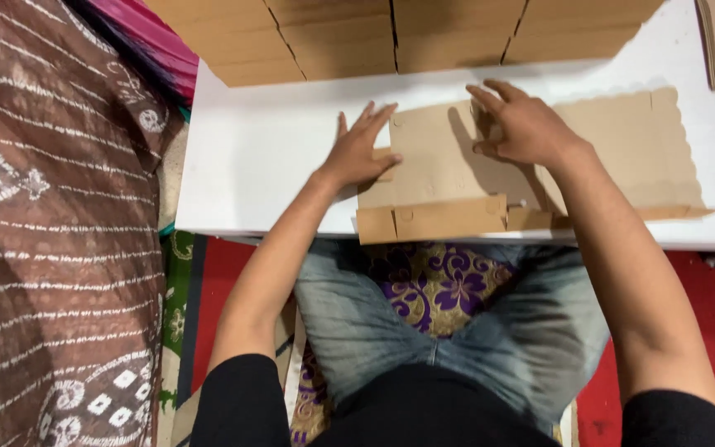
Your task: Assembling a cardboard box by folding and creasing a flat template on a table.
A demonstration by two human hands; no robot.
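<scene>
Both hands — left hand (357,153), right hand (519,124) — press fingers spread on the cardboard blank (448,178), right palm hiding its fold.

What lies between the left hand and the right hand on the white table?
In the head view, only the flat brown cardboard sheet lies between the left hand and the right hand; both press on it.
</scene>
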